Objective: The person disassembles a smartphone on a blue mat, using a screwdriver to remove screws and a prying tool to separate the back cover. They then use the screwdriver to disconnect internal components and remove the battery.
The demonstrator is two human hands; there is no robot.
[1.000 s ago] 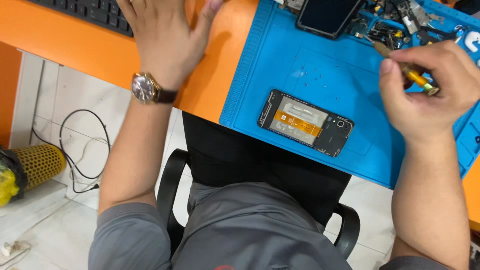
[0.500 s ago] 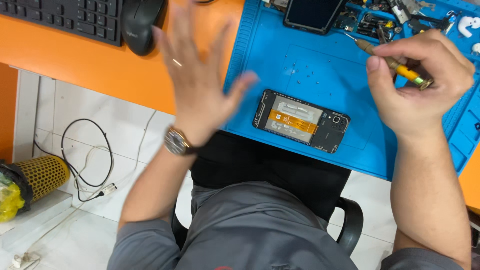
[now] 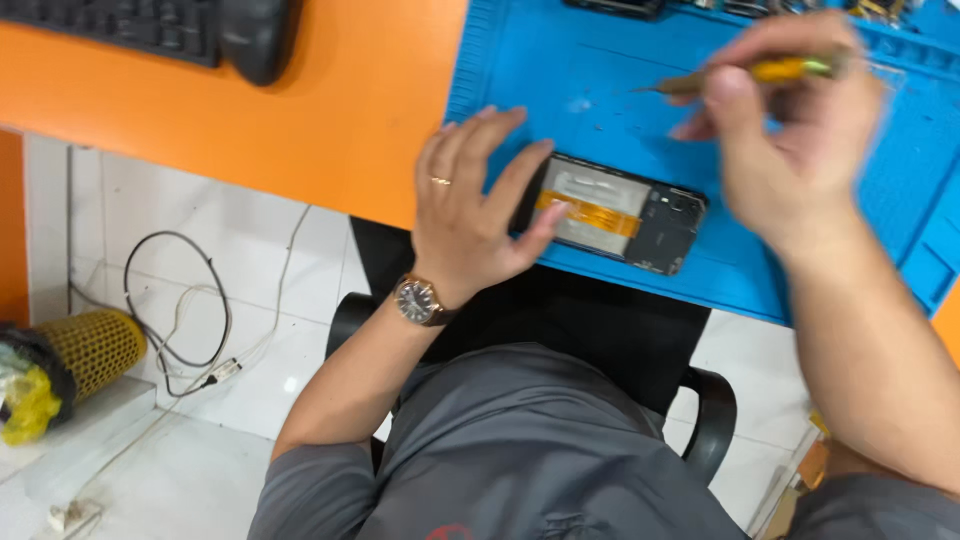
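An opened phone (image 3: 640, 215) with its back cover off, showing a silver shield and an orange flex strip, lies on the blue work mat (image 3: 600, 80). My left hand (image 3: 475, 205), with a ring and a wristwatch, rests on the phone's left end, thumb on the orange strip. My right hand (image 3: 790, 130) hovers above and to the right of the phone, gripping a screwdriver (image 3: 750, 75) with a yellow handle. Its tip points left over the mat. The right hand is motion-blurred.
The orange desk (image 3: 300, 110) carries a black keyboard (image 3: 120, 25) and a black mouse (image 3: 260, 35) at top left. Small parts lie along the mat's far edge. Below are a black chair, white floor tiles, cables (image 3: 180, 310) and a yellow mesh bin (image 3: 70, 365).
My left hand came off the keyboard side, swung right and down, and landed on the phone's left end. My right hand with the screwdriver shifted left towards the phone.
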